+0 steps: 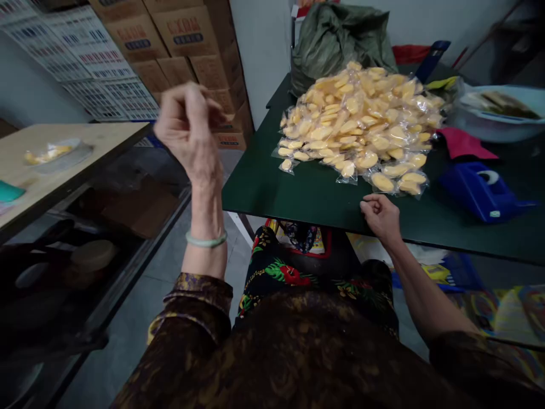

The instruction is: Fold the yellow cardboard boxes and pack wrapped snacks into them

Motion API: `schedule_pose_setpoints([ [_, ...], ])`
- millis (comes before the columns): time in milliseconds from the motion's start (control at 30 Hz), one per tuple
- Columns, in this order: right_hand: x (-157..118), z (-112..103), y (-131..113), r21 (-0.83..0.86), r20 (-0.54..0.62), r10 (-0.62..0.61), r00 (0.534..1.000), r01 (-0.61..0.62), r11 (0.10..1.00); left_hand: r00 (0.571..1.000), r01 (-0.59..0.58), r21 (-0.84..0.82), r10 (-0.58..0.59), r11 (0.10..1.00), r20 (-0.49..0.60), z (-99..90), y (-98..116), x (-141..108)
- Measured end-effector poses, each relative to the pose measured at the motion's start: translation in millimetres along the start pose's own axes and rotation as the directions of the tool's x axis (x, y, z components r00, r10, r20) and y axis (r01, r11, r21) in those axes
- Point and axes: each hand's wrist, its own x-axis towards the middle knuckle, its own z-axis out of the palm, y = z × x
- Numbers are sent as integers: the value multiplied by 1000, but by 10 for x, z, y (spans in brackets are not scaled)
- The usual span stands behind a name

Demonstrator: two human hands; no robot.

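A large heap of clear sealed plastic packets (357,122), each holding a pale yellow piece of food, lies on a dark green table (272,193). My right hand (380,216) rests loosely curled at the table's front edge, just short of the nearest packets and holding nothing visible. My left hand (187,128) is raised in the air left of the table, well away from the heap. Its fingers are bunched together, their tips slightly blurred, and nothing shows in them. A pale green bangle (206,240) circles my left wrist.
A blue tape dispenser (481,190), a pink cloth (464,143) and a pale blue bowl (498,111) sit right of the heap. A dark green sack (340,45) stands behind it. Stacked cardboard boxes (170,45) rise at the back left, beside a wooden-topped shelf (76,142).
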Motion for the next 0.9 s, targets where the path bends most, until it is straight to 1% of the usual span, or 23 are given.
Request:
schedule_pose_setpoints([
  [67,2,0,17,9,-1,-9,1000,9,1000,991,90,49,-95,995,92,-5,-193,-209],
  [133,5,1,29,1,-3,-27,1000,27,1000,979,128,98,-142,987,149,-64,-437,-431],
  [167,6,2,32,-4,-5,-34,999,34,999,964,165,139,-189,976,187,-107,-562,-538],
  [233,9,5,31,-6,-10,-41,999,41,999,918,242,254,-306,936,253,-201,-796,-733],
  [300,12,9,22,8,-17,-41,999,41,999,879,287,397,-404,872,252,-280,-989,-901],
  [367,13,12,11,24,-31,-41,999,42,999,863,295,491,-449,820,232,-316,-1141,-1056],
  [433,14,11,1,32,-47,-40,998,42,999,853,294,540,-471,789,223,-306,-1255,-1207],
  [533,14,2,-12,38,-59,-40,997,42,998,831,290,613,-511,735,219,-240,-1363,-1410],
  [633,10,-14,-31,63,-93,-47,995,53,997,815,257,687,-534,679,224,-188,-1401,-1524],
  [733,-1,-29,-49,106,-127,-46,991,59,993,803,204,732,-539,650,255,-179,-1392,-1542],
  [900,16,-37,-33,171,-143,-12,990,37,985,779,123,780,-547,613,307,-177,-1371,-1516],
])
